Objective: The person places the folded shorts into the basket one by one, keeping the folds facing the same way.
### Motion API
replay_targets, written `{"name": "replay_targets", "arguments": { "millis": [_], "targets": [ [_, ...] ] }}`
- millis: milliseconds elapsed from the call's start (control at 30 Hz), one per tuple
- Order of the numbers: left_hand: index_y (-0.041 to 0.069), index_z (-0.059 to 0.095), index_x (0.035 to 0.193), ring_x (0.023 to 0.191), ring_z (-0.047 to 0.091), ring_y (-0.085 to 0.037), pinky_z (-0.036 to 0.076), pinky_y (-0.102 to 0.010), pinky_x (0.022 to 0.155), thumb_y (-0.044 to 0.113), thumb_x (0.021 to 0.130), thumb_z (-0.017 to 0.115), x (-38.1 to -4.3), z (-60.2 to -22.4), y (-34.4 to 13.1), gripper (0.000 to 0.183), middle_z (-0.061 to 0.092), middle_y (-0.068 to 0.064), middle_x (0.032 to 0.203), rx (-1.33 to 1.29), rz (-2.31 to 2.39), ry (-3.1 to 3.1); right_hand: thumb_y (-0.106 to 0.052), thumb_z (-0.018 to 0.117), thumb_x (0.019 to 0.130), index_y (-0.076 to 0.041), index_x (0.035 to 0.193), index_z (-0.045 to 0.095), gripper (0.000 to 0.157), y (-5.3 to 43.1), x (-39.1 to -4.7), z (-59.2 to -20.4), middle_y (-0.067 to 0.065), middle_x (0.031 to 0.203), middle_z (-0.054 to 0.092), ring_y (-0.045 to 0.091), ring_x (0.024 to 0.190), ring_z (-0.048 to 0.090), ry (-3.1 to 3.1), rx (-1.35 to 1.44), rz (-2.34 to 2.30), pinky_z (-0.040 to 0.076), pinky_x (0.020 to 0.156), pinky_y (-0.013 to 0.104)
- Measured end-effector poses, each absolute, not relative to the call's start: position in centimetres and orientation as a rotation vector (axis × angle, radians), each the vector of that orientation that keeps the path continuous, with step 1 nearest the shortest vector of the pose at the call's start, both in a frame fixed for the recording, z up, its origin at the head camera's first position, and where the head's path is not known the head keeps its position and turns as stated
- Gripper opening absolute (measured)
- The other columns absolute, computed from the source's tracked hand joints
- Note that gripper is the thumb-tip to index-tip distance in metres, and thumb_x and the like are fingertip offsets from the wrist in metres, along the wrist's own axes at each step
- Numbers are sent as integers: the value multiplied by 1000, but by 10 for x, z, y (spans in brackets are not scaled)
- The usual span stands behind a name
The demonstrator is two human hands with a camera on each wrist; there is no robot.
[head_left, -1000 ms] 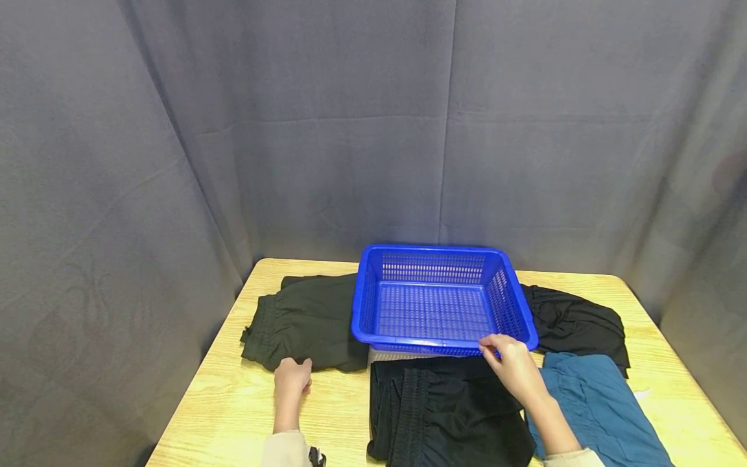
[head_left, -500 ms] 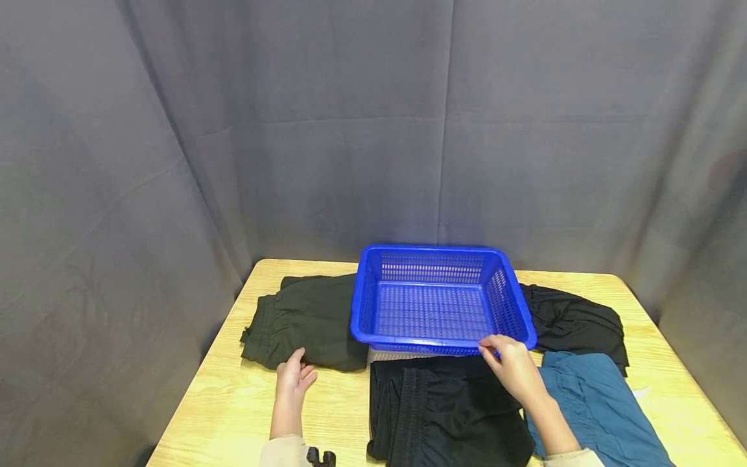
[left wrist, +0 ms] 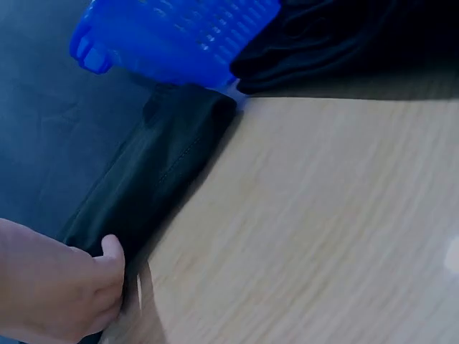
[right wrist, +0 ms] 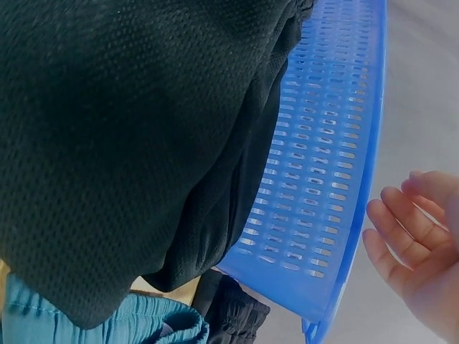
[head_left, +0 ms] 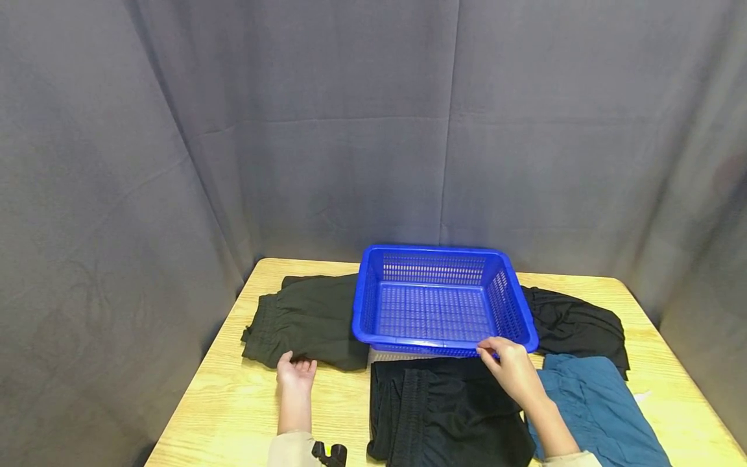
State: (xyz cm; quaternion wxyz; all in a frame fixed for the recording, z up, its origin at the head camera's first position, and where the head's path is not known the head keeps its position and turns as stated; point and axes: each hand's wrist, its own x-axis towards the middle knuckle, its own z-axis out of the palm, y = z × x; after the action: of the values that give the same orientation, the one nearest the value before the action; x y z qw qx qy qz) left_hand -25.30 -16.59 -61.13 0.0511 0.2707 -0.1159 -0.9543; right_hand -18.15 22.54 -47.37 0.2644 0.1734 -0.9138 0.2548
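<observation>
My left hand [head_left: 296, 377] lies palm up at the near edge of folded dark green elastic-waist pants [head_left: 309, 321]. Its fingertips meet that edge in the head view; in the left wrist view the hand [left wrist: 68, 290] overlaps the end of the pants [left wrist: 154, 165]. My right hand [head_left: 509, 366] is at the front rim of a blue plastic basket [head_left: 432, 342], near its right corner. Seen from the right wrist, the right hand's [right wrist: 419, 240] fingers are loosely bent beside the basket rim [right wrist: 364, 208], with nothing between them. The basket holds nothing.
Folded black pants [head_left: 455, 415] lie in front of the basket. Teal pants [head_left: 601, 408] are at the right front, with a black garment [head_left: 574, 321] behind them. A wooden table [head_left: 216, 415] carries everything, and a grey curtain [head_left: 350, 130] hangs behind it.
My left hand has turned over from knuckles up to palm up, its fingers spreading at the edge of the green pants. The right hand, basket and clothes stay about where they were.
</observation>
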Motion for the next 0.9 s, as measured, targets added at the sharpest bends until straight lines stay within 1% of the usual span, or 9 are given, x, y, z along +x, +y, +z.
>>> {"name": "replay_targets", "arguments": {
  "millis": [67,133,233,300,467,533,667,800,900],
  "targets": [
    [13,-22,143,138,-3,-12,11,-27,110,24,95,36,-242,-583,-162,75,-14,0,152,841,-2926,-272,5,72,71,-4,73,65,11,225,-181,-474,4,71,63,17,65,60,-2475,466,689,51,61,36],
    [14,-13,144,134,14,-14,22,-23,103,23,95,35,-236,-563,-159,70,4,-4,150,872,-2931,-269,4,71,72,-4,73,65,11,225,-181,-474,4,71,63,17,65,60,-2480,469,690,51,61,36],
    [16,0,141,110,35,-10,36,-20,82,26,93,42,-231,-546,-157,64,29,0,125,930,-2939,-333,3,71,72,-5,72,65,10,225,-182,-475,3,71,63,17,65,60,-2483,469,691,51,61,36],
    [18,4,140,94,36,-9,37,-20,70,28,92,45,-230,-537,-156,64,30,1,109,984,-2928,-366,2,71,73,-5,72,65,10,226,-182,-475,3,71,63,17,65,60,-2490,465,689,51,61,36],
    [27,6,144,90,36,-9,32,-18,63,32,90,52,-233,-530,-157,71,32,4,122,1041,-2947,-357,1,71,73,-6,73,65,9,226,-182,-475,3,72,64,17,67,61,-2501,464,692,51,63,37],
    [27,15,142,91,39,-8,33,-17,65,33,89,56,-237,-530,-158,67,34,5,122,1056,-2950,-347,0,71,73,-5,73,65,8,227,-182,-475,3,72,64,18,67,61,-2497,467,694,51,63,37],
    [22,27,134,95,43,-10,39,-20,77,32,84,64,-246,-531,-158,64,40,5,108,1062,-2953,-355,0,71,73,-5,73,65,8,229,-183,-477,4,72,64,18,67,61,-2497,471,684,51,62,37],
    [18,25,140,111,44,-13,40,-25,91,34,83,65,-255,-536,-159,71,42,3,120,1000,-2994,-399,-1,71,73,-5,73,65,7,230,-183,-478,3,72,64,17,66,61,-2501,475,678,51,62,36],
    [19,22,144,125,36,-12,34,-27,100,27,86,62,-261,-538,-160,71,36,5,136,907,-3032,-343,-1,71,74,-6,73,66,7,230,-182,-478,3,72,64,17,66,61,-2510,470,683,51,62,36]
  ]
}}
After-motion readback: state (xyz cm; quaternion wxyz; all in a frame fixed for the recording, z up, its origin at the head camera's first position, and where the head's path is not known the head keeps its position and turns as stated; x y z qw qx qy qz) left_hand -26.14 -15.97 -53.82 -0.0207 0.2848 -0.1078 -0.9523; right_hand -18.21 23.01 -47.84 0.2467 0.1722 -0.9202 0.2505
